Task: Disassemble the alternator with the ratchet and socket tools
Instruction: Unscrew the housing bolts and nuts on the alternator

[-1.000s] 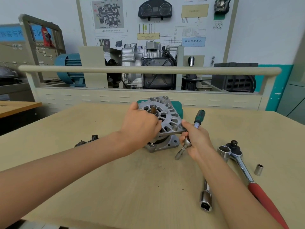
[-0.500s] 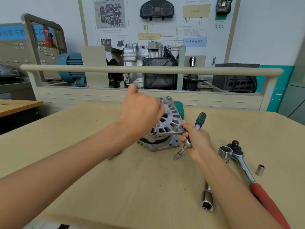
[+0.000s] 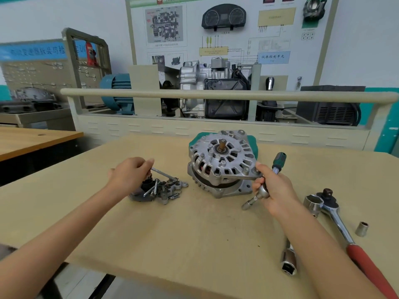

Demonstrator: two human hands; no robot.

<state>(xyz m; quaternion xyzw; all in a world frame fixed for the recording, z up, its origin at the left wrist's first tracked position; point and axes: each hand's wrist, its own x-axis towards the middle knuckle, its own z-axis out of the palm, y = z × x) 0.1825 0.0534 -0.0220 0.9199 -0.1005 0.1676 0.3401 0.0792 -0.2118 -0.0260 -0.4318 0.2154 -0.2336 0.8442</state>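
The silver alternator (image 3: pixel 222 162) lies tilted on the wooden table (image 3: pixel 194 234), its shaft end facing up toward me. My right hand (image 3: pixel 274 188) grips a small green-handled ratchet (image 3: pixel 278 162) with a socket extension, its thumb resting on the alternator's mounting ear. My left hand (image 3: pixel 129 175) is off to the left, pinching a long through bolt (image 3: pixel 164 174) over a pile of removed parts and bolts (image 3: pixel 160 190).
A large red-handled ratchet (image 3: pixel 345 236) with a big socket lies at the right, a small loose socket (image 3: pixel 362 229) beside it. Another socket on an extension (image 3: pixel 288 262) lies near the front edge. A training bench with a rail stands behind the table.
My left hand left the alternator's top and moved left to the parts pile, carrying a long bolt. The alternator's face is now uncovered. My right hand stayed in place.
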